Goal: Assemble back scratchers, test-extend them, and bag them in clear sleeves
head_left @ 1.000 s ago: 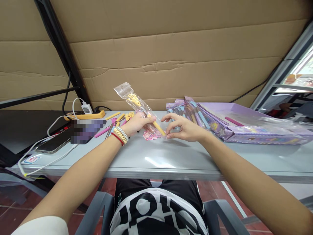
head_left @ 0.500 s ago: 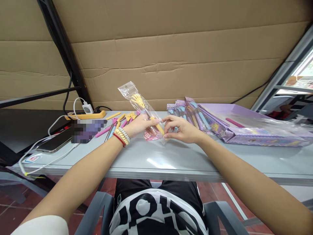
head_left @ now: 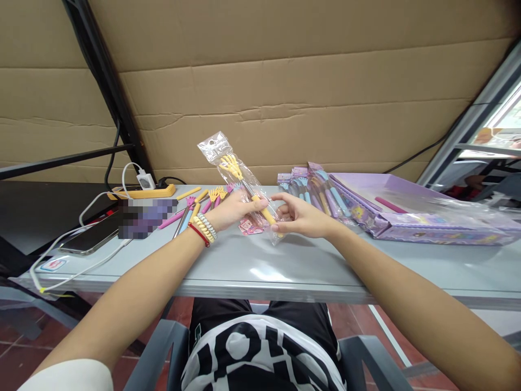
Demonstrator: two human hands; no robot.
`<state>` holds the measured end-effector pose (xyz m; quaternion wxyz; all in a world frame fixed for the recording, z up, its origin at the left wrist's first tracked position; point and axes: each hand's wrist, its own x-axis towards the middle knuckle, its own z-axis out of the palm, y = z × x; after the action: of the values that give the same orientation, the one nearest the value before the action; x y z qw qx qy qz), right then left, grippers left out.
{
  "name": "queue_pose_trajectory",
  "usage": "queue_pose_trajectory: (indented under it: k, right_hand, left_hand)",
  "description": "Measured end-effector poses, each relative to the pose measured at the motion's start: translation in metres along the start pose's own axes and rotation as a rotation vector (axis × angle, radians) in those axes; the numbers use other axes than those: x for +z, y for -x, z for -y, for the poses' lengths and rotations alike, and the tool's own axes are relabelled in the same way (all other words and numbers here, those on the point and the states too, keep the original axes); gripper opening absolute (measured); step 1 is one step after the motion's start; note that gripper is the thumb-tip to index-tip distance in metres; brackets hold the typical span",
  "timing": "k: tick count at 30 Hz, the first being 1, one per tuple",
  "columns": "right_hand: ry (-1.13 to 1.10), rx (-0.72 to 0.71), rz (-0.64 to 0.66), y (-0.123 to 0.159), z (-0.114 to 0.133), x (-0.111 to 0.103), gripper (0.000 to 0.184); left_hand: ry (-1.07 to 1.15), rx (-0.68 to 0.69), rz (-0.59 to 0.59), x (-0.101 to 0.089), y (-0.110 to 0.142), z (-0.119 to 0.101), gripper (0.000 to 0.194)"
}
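A yellow hand-shaped back scratcher point(head_left: 231, 166) lies inside a clear plastic bag point(head_left: 214, 146), tilted with its claw end up and to the left. My left hand point(head_left: 236, 209) is closed around the bag and the scratcher's handle at mid-length. At the lower right end, my right hand point(head_left: 299, 215) grips the bag's bottom around the handle tip, thumb in front; its other fingertips are partly hidden. Just below the bag, a pink printed card point(head_left: 251, 227) lies on the table. Loose back scratchers point(head_left: 215, 194) in yellow, pink and blue lie left of my left hand.
Several bagged back scratchers point(head_left: 321, 190) are piled behind my right hand. A purple display box point(head_left: 431, 228) with plastic film and a pink stick stands right. On the left are phones point(head_left: 91, 233), white cables and a yellow power strip point(head_left: 152, 191). Cardboard point(head_left: 285, 87) walls the table's back.
My right hand has come in from the right and taken hold of the bag's lower end. My left hand and the bagged scratcher have shifted slightly right.
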<state>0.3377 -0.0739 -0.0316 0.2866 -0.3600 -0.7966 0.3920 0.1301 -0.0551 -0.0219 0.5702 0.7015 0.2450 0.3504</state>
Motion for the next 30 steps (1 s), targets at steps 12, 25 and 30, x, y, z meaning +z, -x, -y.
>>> queue_pose_trajectory:
  k: [12,25,30]
  right_hand:
    - [-0.245,0.162,0.186,-0.003,0.003,0.004,0.034]
    - [-0.317,0.120,-0.110,-0.010,0.003,0.012,0.036]
    - [-0.239,0.105,-0.067,-0.010,-0.001,0.010,0.033]
  left_hand:
    - [-0.074,-0.116,-0.024,0.002,-0.001,0.002,0.039]
    - [-0.143,0.014,0.019,0.013,-0.001,0.008,0.047]
    - [-0.098,-0.004,0.077,0.012,0.000,0.007,0.051]
